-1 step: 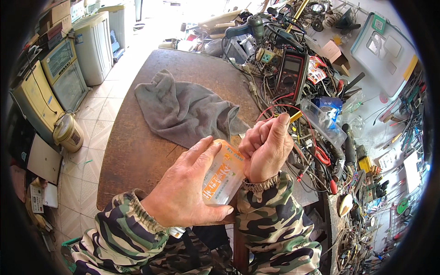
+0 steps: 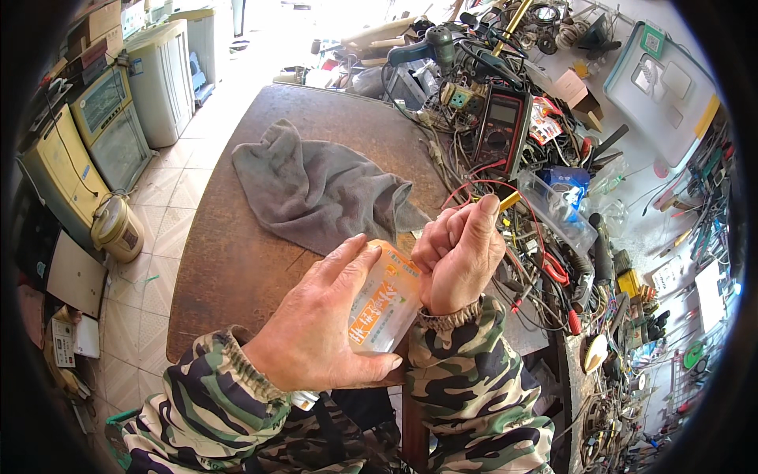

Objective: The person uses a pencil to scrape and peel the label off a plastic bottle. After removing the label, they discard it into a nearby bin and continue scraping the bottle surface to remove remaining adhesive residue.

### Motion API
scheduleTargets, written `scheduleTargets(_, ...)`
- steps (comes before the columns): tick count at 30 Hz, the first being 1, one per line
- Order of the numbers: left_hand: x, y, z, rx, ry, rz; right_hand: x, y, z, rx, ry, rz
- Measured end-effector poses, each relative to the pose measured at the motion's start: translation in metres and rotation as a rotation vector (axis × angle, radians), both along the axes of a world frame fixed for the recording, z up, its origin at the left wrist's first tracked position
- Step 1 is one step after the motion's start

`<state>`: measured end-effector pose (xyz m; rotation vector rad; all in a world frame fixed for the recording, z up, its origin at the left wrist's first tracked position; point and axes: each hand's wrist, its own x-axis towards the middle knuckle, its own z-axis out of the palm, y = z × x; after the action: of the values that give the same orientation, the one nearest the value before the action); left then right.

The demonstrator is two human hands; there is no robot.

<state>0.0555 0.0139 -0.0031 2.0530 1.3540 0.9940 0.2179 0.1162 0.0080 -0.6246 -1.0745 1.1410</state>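
Observation:
My left hand is closed round a translucent plastic pack with orange and white print, fingers along its far left side and thumb across its near end. Against the pack's right side rests my right hand, with fingers curled in and thumb pointing up. What those fingers hold, if anything, is hidden. A short yellow piece shows just beyond the right thumb; I cannot tell whether it is gripped or lies behind. Beyond both hands a crumpled grey cloth lies on the brown wooden table.
Along the table's right side runs a heap of wires and tools, with a multimeter, red-handled pliers, a clear plastic box and a heat gun. Old appliances and a lidded bucket stand on the left floor.

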Motion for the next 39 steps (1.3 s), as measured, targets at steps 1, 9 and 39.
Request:
scheduleTargets(1, 0.0, 0.0, 0.0, 0.004, -0.002, -0.003, 0.0, 0.0, 0.001, 0.004, -0.006, -0.008)
scheduleTargets(9, 0.001, 0.001, 0.0, 0.001, -0.007, -0.004, 0.001, 0.0, 0.0, 0.006, 0.017, -0.039)
scheduleTargets(39, -0.024, 0.01, 0.014, 0.028, 0.235, -0.296, 0.004, 0.006, -0.003, -0.086, 0.087, 0.338)
